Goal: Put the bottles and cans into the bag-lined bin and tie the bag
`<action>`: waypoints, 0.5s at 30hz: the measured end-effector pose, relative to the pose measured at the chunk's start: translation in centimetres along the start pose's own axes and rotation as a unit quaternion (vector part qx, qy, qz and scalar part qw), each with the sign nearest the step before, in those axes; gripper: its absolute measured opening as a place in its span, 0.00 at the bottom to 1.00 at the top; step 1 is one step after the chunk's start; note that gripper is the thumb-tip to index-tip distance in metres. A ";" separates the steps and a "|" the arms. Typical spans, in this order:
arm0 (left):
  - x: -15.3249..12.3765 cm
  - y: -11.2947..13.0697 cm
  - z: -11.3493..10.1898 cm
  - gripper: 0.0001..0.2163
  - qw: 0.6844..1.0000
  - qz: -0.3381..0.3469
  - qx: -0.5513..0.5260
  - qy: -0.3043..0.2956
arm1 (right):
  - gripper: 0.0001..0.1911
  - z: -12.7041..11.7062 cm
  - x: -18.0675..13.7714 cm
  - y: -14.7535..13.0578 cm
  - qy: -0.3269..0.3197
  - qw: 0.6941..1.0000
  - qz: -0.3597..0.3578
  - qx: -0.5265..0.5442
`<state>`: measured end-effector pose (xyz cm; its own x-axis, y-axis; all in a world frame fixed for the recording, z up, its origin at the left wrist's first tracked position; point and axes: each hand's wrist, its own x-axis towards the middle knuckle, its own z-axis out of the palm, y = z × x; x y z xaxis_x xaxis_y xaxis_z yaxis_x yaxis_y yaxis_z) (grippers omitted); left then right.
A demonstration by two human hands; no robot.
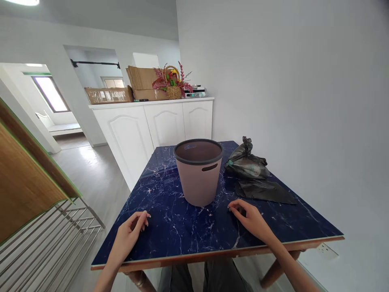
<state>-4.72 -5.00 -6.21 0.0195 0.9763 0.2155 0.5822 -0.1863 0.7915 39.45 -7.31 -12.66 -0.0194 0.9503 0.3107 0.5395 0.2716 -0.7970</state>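
Presently, a pink bin (199,184) with a dark rim stands upright on a blue marbled table (170,231), set beyond both hands and between them from side to side. Right hand (251,219): nearer of the two to the bin; fingertips lie just to the right of and slightly nearer than its base, apart from it. Fingers loosely curled, thumb close to index, narrow gap, bare. Left hand (129,233): over the near-left part of the table, well apart from the bin, which lies ahead and to its right. Fingers likewise curled, narrow, bare. Whether either hand presses on the tabletop: cannot tell.

Bin's cut-out handle faces the near right side. Flat black plastic (267,192) lies beyond and to the right of the right hand, near it. Knotted black bag (247,166), bulging, sits just behind that plastic, right of the bin. White cabinet (170,121) stands past the table's far edge.
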 end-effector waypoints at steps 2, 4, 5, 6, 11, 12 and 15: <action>0.0 -0.3 -0.1 0.28 1.000 0.003 -0.002 0.004 | 0.18 0.0 -0.1 0.1 0.006 1.000 0.003 0.010; 0.0 -0.6 -0.1 0.28 1.000 0.008 -0.006 0.005 | 0.19 0.1 -0.2 0.2 0.015 1.000 0.007 0.017; 0.0 -0.8 -0.1 0.28 1.000 0.011 -0.008 0.005 | 0.19 0.1 -0.2 0.3 0.021 1.000 0.010 0.021; 0.0 -0.9 -0.1 0.29 1.000 0.013 -0.009 0.006 | 0.19 0.1 -0.2 0.3 0.026 0.999 0.014 0.025; 0.0 -0.7 -0.1 0.30 1.000 0.009 -0.004 0.005 | 0.21 0.2 -0.2 0.4 0.038 0.997 0.035 0.055; 0.0 -0.5 -0.1 0.30 1.000 0.008 -0.004 0.005 | 0.21 0.2 -0.2 0.3 0.038 0.997 0.036 0.056; -0.1 0.0 -0.2 0.30 1.000 0.008 -0.005 0.006 | 0.22 0.2 -0.1 0.2 0.041 0.997 0.034 0.056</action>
<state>-4.89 -5.14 -6.13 0.0187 0.9720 0.2341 0.5735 -0.2022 0.7938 39.40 -7.36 -12.96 0.0850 0.9531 0.2906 0.4404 0.2257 -0.8690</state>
